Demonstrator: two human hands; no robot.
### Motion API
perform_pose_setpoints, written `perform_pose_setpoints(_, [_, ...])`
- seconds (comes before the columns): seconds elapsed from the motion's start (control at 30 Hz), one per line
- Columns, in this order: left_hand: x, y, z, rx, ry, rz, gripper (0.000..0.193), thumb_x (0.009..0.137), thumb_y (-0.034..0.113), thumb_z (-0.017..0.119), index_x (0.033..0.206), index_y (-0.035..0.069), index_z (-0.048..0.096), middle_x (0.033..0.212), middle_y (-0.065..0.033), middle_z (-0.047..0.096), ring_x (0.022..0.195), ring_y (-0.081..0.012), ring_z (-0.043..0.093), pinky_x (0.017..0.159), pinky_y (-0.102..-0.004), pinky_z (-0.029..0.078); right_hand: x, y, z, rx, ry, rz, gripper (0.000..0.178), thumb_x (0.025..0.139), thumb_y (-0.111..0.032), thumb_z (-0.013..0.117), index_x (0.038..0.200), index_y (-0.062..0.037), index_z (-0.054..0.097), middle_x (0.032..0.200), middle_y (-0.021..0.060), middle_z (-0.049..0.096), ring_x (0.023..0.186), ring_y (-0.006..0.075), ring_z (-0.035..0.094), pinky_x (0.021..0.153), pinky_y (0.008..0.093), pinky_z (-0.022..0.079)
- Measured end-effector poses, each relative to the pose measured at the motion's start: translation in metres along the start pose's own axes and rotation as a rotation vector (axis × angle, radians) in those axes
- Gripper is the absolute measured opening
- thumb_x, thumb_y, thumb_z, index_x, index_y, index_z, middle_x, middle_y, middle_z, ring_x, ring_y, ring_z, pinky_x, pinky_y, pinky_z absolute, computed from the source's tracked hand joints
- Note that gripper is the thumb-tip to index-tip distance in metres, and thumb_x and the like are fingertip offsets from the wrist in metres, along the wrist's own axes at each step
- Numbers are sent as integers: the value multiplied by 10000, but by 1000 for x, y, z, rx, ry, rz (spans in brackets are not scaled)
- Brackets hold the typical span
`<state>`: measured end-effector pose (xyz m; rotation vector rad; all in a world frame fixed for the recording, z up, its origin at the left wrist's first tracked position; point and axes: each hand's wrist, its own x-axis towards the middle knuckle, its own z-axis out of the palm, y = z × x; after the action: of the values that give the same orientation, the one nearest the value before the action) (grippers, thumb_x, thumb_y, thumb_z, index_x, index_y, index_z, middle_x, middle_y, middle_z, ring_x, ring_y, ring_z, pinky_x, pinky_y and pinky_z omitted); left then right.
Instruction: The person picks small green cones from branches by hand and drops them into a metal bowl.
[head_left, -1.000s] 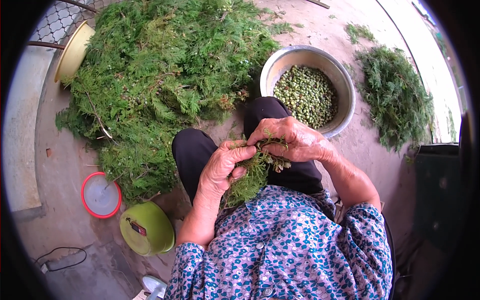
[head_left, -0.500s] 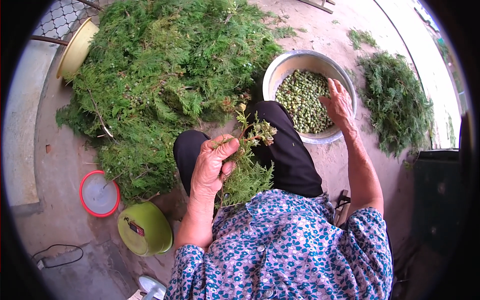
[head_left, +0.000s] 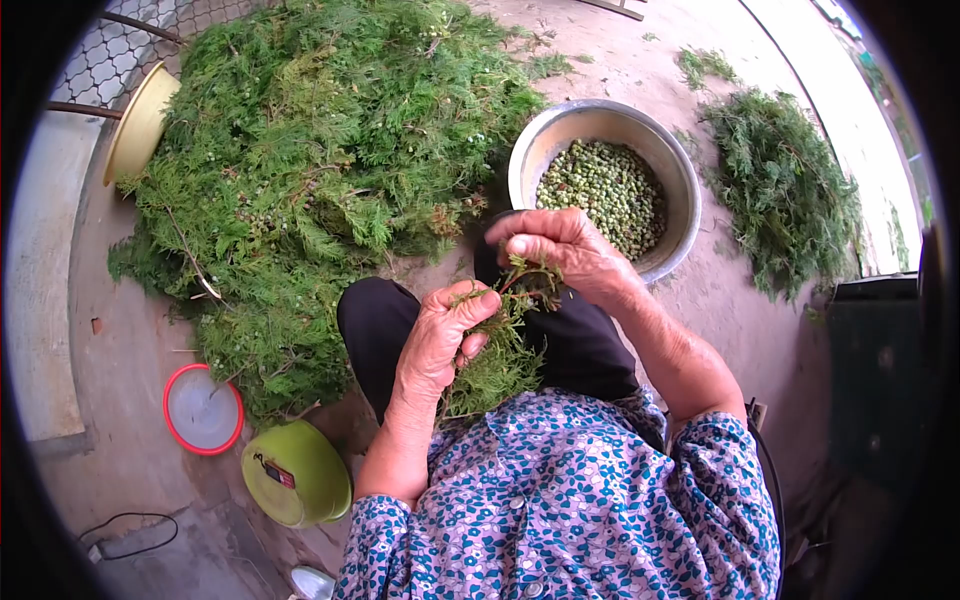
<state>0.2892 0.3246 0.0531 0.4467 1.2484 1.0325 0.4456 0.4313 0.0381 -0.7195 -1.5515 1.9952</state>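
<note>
My left hand [head_left: 440, 335] is closed around a green arborvitae sprig [head_left: 500, 378], whose flat foliage hangs down over my lap. At the sprig's upper end my right hand [head_left: 568, 252] bends its fingers and thumb together over the tip. Any cones between those fingers are hidden. Just beyond my right hand stands a wide metal basin [head_left: 690, 205], partly filled with small green cones [head_left: 603, 190].
A big heap of cut arborvitae branches [head_left: 320, 170] covers the floor ahead and left. A smaller pile [head_left: 780, 190] lies right of the basin. At left are a yellow basin [head_left: 140, 125], a red-rimmed sieve-like dish [head_left: 203, 408] and an upturned lime-green tub [head_left: 295, 475] with a small dark device on it.
My right hand has come from over the basin back to the sprig's top, its fingers now drawn together there. My left hand keeps its hold on the sprig.
</note>
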Motion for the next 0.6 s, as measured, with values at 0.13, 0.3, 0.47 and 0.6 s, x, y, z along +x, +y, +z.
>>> perform_pose_setpoints(0.13, [-2, -2, -6, -48, 47, 10, 151, 759, 201, 696, 720, 110, 581, 574, 93, 434, 377, -9, 345, 334, -147, 235, 3, 7, -9, 99, 403, -53, 116, 849, -85, 554, 884, -8, 634, 676, -2, 574, 605, 50, 478, 568, 191, 394])
perform_pose_setpoints(0.3, [1, -7, -12, -13, 61, 155, 190, 786, 281, 672, 780, 103, 607, 545, 104, 415, 382, 1, 364, 331, -160, 205, -9, 35, -94, -1001, 798, -377, 248, 789, -100, 597, 1037, -85, 608, 1079, 145, 546, 991, 281, 545, 797, 339, 464])
perform_pose_setpoints(0.47, [4, -7, -11, -20, 66, 146, 194, 796, 286, 661, 769, 105, 596, 548, 101, 425, 384, -1, 371, 325, -161, 208, -19, -2, -31, -351, 45, -270, 513, 784, -407, 618, 1094, -4, 550, 1103, 141, 537, 1050, 263, 514, 859, 346, 438])
perform_pose_setpoints(0.6, [1, -2, -5, 25, 48, 116, 202, 801, 290, 654, 752, 107, 585, 551, 97, 429, 387, -1, 370, 325, -160, 216, -13, 2, -5, -614, -194, -313, 466, 750, -357, 664, 1032, 1, 563, 961, 159, 586, 910, 284, 576, 754, 363, 461])
